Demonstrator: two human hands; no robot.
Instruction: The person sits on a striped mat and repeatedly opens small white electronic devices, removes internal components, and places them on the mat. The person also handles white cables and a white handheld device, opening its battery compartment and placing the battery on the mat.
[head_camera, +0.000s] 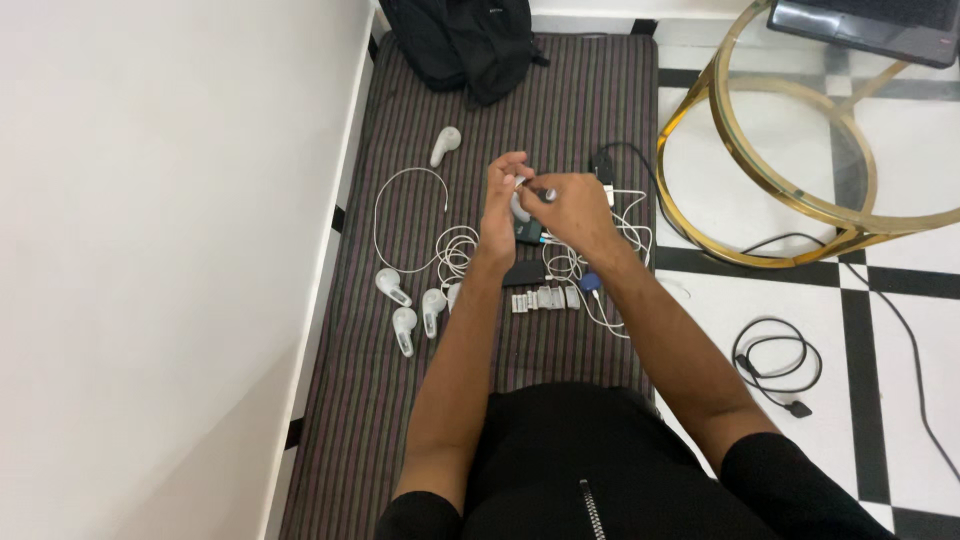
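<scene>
My left hand (503, 205) and my right hand (572, 212) are raised together over a striped mat (560, 110). The fingertips of both hands meet on a small white plug with a dark tip (535, 190); its exact kind is too small to tell. Below the hands lie tangled white cables (455, 248), a dark flat device (524, 273) and a row of small grey adapters (545, 298). Three white handle-shaped gadgets (405, 310) lie left of my left forearm. Another white gadget (444, 145) lies farther up the mat.
A black backpack (465, 42) sits at the mat's far end. A white wall (150, 250) runs along the left. On the checkered floor to the right stand a gold-framed glass table (800, 210) carrying a dark laptop (865, 25), and a coiled black cable (778, 362).
</scene>
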